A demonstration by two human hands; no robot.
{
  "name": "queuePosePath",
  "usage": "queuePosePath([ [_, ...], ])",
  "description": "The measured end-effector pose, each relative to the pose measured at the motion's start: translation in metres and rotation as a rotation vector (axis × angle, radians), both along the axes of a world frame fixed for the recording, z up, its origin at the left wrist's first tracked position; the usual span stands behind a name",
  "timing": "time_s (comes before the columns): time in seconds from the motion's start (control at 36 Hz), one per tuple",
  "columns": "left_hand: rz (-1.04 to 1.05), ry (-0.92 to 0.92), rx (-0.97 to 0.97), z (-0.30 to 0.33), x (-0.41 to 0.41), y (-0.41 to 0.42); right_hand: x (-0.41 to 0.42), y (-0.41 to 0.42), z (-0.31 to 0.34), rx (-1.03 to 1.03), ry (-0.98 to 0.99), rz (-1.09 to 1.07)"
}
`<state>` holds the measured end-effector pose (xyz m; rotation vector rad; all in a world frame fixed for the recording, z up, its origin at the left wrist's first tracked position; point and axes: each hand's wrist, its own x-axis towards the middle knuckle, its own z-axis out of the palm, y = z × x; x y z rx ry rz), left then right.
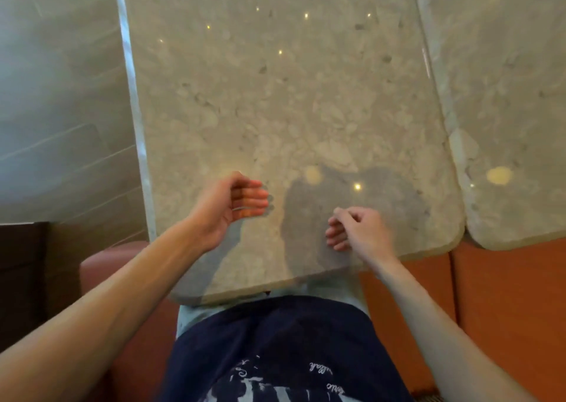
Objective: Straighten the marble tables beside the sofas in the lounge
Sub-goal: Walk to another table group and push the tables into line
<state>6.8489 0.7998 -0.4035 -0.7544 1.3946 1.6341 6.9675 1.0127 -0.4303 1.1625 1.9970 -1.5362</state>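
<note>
Marble tabletop (275, 101) fills the middle of the head view, running from the top edge down to a rounded near edge just above the person's lap. A second tabletop (514, 101) lies along its right side; the two are parted by a thin seam that widens into a notch at their rounded near corners, at right of centre. An orange sofa (505, 294) shows below and to the right of both, and grey floor (61, 95) takes the upper left.

The left hand (228, 207) hovers over the near part of the middle tabletop, palm turned inward, fingers loosely curled and holding nothing; the right hand (355, 228) hangs beside it, also loosely curled with an empty grip. Whether either touches the stone cannot be told; shadows sit just under them.

Judging from this, the seam looks slightly tapered, so the tables may not yet be square to each other. Risks: a push from one hand alone could swing the slab and pinch fingers in the seam; polished stone may let palms slide; a hard shove could knock the corners together and chip them.

White script on the dark shirt (275, 355) at the bottom reads upside down and is too blurred to make out. No brand is visible on the tables.
</note>
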Motion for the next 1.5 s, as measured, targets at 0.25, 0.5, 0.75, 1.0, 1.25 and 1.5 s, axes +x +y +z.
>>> queuePosePath([
  [0.25,-0.059,0.487,-0.1,-0.024,-0.1,0.009,-0.164,-0.059,-0.02,0.496,0.44,0.256],
  [0.5,-0.376,0.918,0.111,-0.062,-0.198,0.003,-0.217,-0.125,-0.039,0.536,0.581,-0.301],
  [0.75,-0.501,0.974,0.281,-0.08,-0.211,-0.023,-0.209,-0.199,-0.06,0.675,0.639,-0.89],
  [1.0,-0.631,0.748,0.26,-0.035,-0.218,-0.044,-0.246,-0.208,-0.007,0.358,0.645,-1.152],
  [1.25,-0.698,0.831,0.303,0.042,-0.269,-0.069,-0.296,-0.217,0.068,0.29,0.681,-0.843],
  [1.5,-0.691,0.835,0.33,0.1,-0.345,-0.138,-0.352,-0.229,0.136,0.277,0.663,-0.607],
])
